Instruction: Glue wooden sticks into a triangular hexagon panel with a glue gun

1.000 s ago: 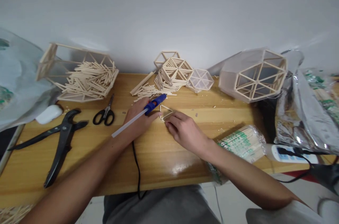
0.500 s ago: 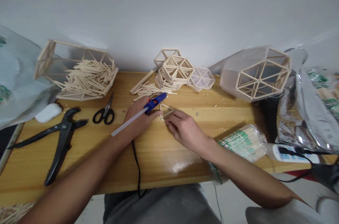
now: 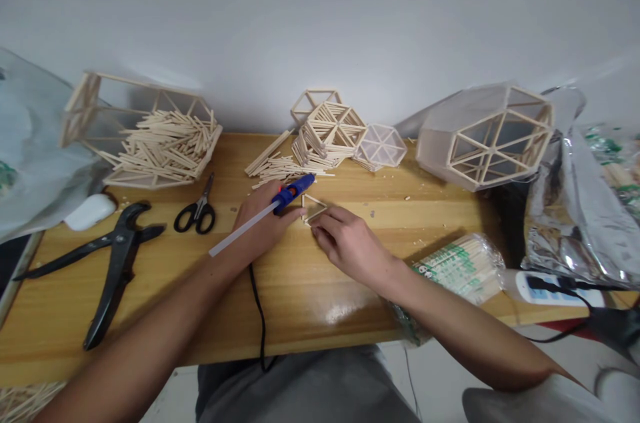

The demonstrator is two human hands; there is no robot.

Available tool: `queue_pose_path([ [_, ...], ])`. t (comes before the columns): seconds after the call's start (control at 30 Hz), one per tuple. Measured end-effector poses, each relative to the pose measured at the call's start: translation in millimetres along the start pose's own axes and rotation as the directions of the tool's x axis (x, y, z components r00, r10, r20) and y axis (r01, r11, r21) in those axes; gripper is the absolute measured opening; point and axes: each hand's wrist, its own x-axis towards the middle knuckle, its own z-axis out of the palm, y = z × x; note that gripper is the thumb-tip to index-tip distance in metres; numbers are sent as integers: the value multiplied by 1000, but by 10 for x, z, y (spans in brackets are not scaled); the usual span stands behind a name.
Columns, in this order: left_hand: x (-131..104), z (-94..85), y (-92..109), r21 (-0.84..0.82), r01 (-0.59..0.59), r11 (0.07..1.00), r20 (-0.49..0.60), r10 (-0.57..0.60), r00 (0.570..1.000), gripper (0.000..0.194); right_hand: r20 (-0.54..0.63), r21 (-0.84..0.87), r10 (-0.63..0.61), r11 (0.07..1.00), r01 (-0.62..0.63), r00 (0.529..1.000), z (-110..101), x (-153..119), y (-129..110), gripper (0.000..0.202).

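Though crumb-strewn, glossy table [image 3: 325,296] beneath the stick triangle [image 3: 315,201], grey wall [image 3: 320,23] behind.

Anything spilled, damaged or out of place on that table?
Only minor litter: small wood scraps lie loose on the table between the stacked hexagon frames and the bagged sticks. They look stray because most short sticks sit heaped together. Nothing looks clearly damaged.

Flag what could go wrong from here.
The glue gun in the left hand has its nozzle near the triangle; if hot, it might burn the right hand. That hand, close against the triangle, could nudge it askew. The cord hangs off the table and could snag.
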Motion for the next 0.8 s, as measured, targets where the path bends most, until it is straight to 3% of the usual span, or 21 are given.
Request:
queue_pose_path([
  [0.8, -12, 21, -25, 34, 3, 999, -27, -2, 1000, 30, -10, 4, 0, 1000, 0, 1000, 14, 2, 14, 16],
])
